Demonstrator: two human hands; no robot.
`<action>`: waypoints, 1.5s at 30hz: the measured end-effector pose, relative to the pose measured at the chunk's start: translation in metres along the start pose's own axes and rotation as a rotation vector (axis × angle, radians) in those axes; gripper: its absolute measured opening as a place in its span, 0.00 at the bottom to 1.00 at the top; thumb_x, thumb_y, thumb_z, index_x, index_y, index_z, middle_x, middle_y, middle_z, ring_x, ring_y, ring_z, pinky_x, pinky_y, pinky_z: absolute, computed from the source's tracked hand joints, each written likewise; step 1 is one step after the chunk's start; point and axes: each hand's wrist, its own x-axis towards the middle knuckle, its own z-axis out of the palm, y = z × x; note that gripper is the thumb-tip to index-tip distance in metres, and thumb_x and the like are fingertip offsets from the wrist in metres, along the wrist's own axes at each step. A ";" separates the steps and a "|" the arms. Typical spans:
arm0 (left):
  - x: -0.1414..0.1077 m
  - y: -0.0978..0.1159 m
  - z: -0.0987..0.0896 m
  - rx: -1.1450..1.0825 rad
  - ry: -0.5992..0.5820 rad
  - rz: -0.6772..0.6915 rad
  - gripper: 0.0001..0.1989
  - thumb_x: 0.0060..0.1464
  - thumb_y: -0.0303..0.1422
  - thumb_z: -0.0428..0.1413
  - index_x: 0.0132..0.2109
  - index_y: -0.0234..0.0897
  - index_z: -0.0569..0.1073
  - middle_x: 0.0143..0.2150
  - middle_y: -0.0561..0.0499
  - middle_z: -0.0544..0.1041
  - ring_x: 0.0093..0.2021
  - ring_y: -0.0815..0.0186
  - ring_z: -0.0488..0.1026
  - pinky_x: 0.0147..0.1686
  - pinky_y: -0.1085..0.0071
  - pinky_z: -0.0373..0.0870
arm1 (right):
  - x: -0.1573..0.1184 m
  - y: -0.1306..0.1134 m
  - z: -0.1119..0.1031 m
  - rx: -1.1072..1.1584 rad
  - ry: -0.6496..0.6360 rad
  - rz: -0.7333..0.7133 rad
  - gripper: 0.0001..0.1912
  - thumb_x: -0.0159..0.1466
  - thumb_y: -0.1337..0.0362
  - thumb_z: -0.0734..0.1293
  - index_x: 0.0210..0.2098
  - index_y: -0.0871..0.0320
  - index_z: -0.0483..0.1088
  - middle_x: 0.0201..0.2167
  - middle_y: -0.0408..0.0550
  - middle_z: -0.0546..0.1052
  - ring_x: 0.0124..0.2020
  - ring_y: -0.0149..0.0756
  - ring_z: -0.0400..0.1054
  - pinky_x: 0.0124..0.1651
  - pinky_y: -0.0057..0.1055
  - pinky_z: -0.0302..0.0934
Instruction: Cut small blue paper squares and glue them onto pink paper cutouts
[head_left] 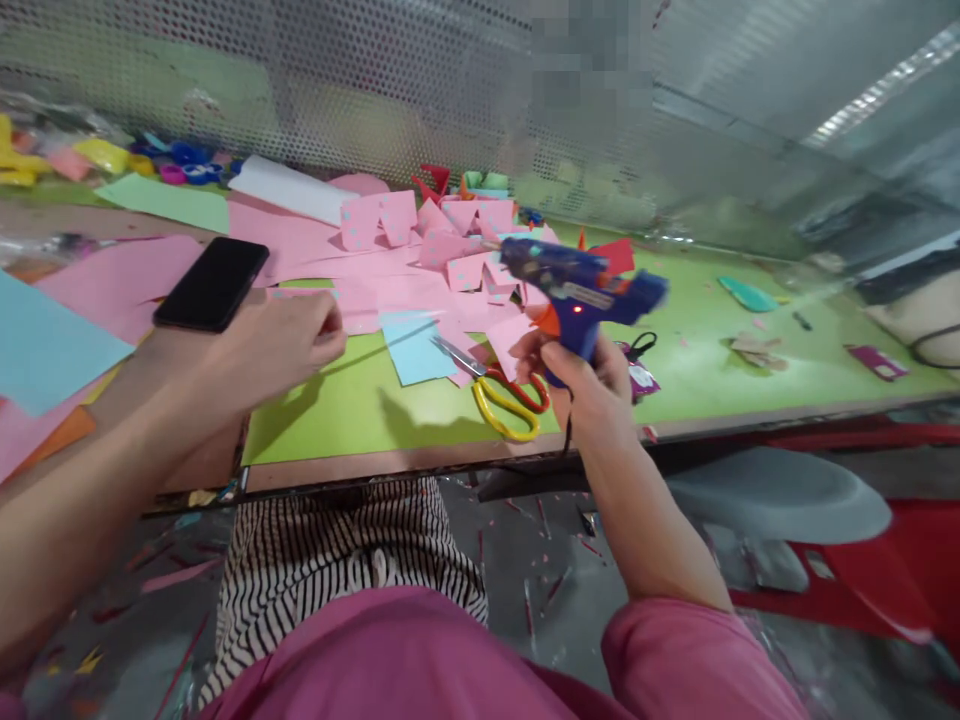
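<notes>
The right hand (pixel 581 375) is closed around the grip of a blue glue gun (pixel 577 285), held up above the near edge of the tabletop (pixel 337 400). A small red light glows on its body, so I judge it switched on and ready. Its long axis runs roughly level, left to right across the scene, with the nozzle pointing left and slightly far, toward the heap of pink paper pieces (pixel 450 250); the grip hangs down into the fist and a dark cord trails below. The nozzle is apart from any paper, so no glue is going on just now. Many pink shapes with pale dots lie cut and folded, which suggests the cutting is largely done and the joining is what remains. Just left of the gun lie scissors (pixel 499 390) with yellow and red handles, beside a light blue sheet (pixel 412 350). Further left, the left hand (pixel 281 345) is loosely curled, holding nothing I can make out, near a black phone (pixel 212 284)
</notes>
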 end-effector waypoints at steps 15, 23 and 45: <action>0.150 0.186 0.052 -0.271 0.069 0.387 0.16 0.65 0.32 0.49 0.51 0.33 0.78 0.50 0.42 0.82 0.51 0.57 0.76 0.49 0.66 0.69 | -0.078 -0.004 -0.044 0.116 0.086 0.030 0.13 0.62 0.54 0.70 0.41 0.55 0.74 0.21 0.41 0.70 0.21 0.33 0.62 0.27 0.33 0.58; 0.111 0.115 -0.010 -0.288 0.216 0.327 0.16 0.64 0.36 0.50 0.48 0.36 0.80 0.48 0.48 0.82 0.47 0.62 0.75 0.48 0.69 0.65 | -0.066 0.000 -0.034 0.103 0.012 0.093 0.17 0.61 0.52 0.72 0.45 0.56 0.75 0.22 0.39 0.70 0.22 0.30 0.63 0.27 0.31 0.59; 0.059 -0.055 0.015 -0.364 0.004 -0.066 0.23 0.59 0.48 0.49 0.42 0.35 0.81 0.34 0.49 0.81 0.37 0.61 0.72 0.40 0.67 0.66 | 0.044 0.040 0.086 -0.410 -0.394 0.131 0.19 0.64 0.47 0.66 0.39 0.58 0.72 0.32 0.47 0.78 0.31 0.33 0.70 0.36 0.34 0.66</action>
